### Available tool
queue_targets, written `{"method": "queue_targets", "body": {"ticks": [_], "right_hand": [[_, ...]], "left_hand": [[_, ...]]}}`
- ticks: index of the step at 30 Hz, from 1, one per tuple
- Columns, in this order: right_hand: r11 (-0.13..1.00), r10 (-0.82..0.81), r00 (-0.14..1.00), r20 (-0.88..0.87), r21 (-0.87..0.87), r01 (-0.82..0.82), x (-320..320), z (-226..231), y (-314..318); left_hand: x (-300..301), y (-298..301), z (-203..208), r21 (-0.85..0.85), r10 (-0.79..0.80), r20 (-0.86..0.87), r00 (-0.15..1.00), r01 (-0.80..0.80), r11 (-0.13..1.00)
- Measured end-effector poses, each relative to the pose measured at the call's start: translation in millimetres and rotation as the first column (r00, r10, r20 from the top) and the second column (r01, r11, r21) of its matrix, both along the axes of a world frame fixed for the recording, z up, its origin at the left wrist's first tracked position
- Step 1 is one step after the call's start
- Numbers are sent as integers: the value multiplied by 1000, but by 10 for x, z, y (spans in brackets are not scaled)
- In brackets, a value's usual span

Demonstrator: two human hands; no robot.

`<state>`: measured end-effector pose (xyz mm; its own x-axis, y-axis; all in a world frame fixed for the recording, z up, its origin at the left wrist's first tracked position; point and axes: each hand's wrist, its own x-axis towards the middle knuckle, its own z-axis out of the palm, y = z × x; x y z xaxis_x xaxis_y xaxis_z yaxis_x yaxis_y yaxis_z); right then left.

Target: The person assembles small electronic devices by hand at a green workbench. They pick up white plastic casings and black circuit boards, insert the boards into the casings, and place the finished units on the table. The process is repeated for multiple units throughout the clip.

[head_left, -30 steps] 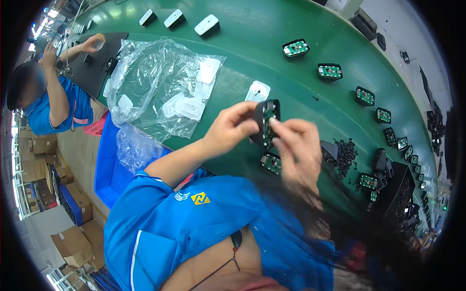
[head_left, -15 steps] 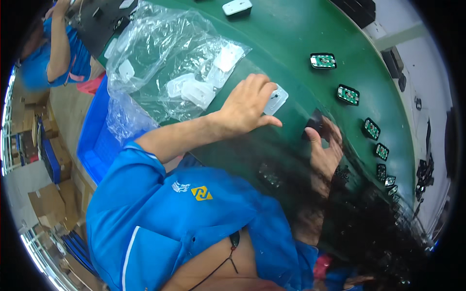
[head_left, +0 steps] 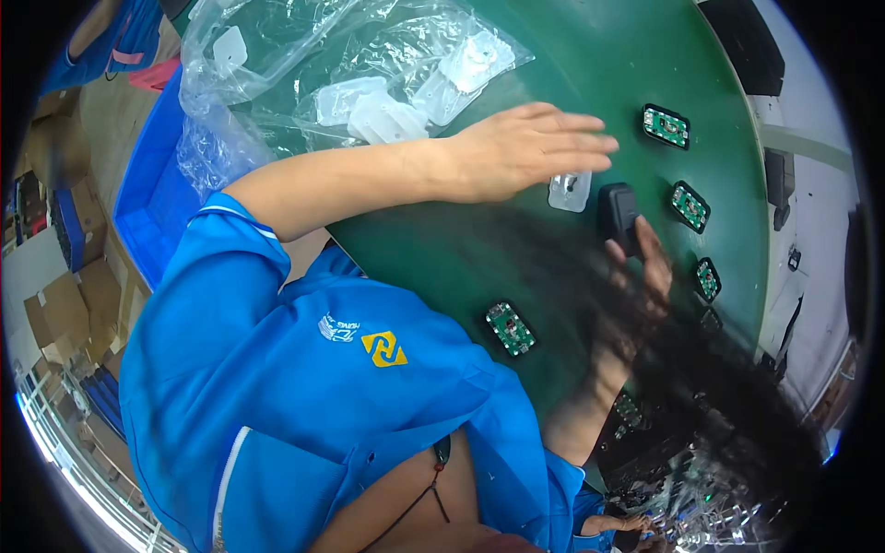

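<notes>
My left hand (head_left: 521, 152) reaches across the green bench with its fingers stretched out and slightly apart, nothing gripped in them. Partly under those fingers is a translucent white plastic cover (head_left: 570, 194) with a small dark spot. Just right of it, a black rounded plastic case (head_left: 619, 217) is pinched at its near end by my right hand (head_left: 650, 267). Dark blurred strands hide much of that hand and its wrist. Close to my shirt lies a black housing with a green circuit board (head_left: 510, 329) inside.
A clear plastic bag (head_left: 277, 69) with several white covers (head_left: 387, 117) spreads over the left of the bench (head_left: 590, 55). Black housings with green boards (head_left: 666, 126) line its right side. A blue bin (head_left: 147, 207) stands left. Other people show at upper left and bottom.
My left hand has moved right, its fingers now stretched flat over the white cover's upper edge. The black case shows more plainly in my right hand. The whole view has shifted.
</notes>
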<state>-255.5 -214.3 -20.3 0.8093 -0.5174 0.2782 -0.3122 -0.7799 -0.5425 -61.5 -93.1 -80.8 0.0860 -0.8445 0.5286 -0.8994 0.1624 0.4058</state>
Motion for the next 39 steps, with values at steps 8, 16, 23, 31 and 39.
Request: {"method": "queue_targets", "body": {"ticks": [8, 16, 23, 31, 39], "right_hand": [[997, -58, 998, -23, -44, 57, 83, 27, 86], [979, 193, 980, -50, -49, -196, 215, -81, 105], [969, 222, 967, -128, -80, -233, 288, -133, 141], [880, 197, 948, -251, -380, -284, 299, -169, 272], [953, 163, 971, -175, -228, -201, 249, -222, 185]], "left_hand": [[-81, 13, 6, 60, -111, -246, 963, 130, 990], [11, 159, -26, -55, -73, -468, 881, 54, 997], [29, 164, -100, 28, -119, -427, 896, 144, 989], [64, 217, -225, 132, -160, -125, 979, 177, 975], [138, 175, -38, 247, -240, 185, 953, 191, 950]]}}
